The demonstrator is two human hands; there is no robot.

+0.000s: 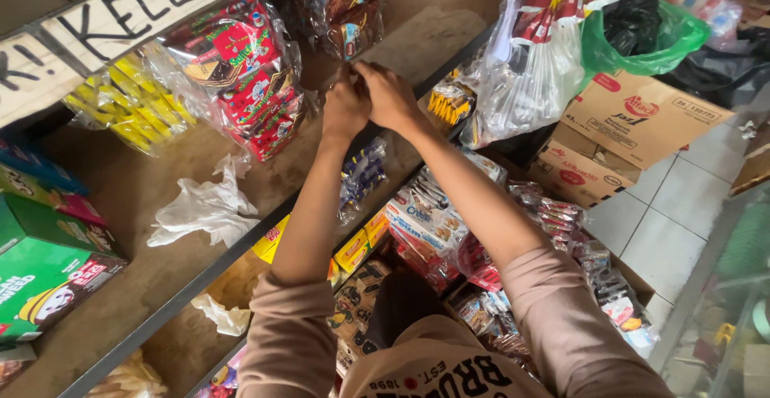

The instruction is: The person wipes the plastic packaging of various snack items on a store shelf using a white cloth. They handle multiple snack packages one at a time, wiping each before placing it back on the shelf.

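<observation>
While both forearms reach out over it, the wooden shelf (pixel 144 197) fills most of the view — a broad brown board with a grey metal front edge. At its far side, just left of the hands, sits a big clear bag of red snack packets (pixel 245 73), and left of that a clear bag of yellow packets (pixel 132 105). Green cartons (pixel 40 266) stand on the shelf's near left end. Off the shelf's right end, brown cardboard boxes (pixel 634 117) are stacked on the tiled floor, with a green plastic bag (pixel 670 41) on top. A crumpled white plastic bag (pixel 204 206) lies on the bare board, near the left forearm. Above the hands, at the shelf's far edge, is a clear pack of brown snack packets (pixel 349 13). The left hand (pixel 345 109) and right hand (pixel 389 93) meet just below that pack, touching each other, fingers curled inward and pinched together — what they grip, if anything, is hidden between them.
</observation>
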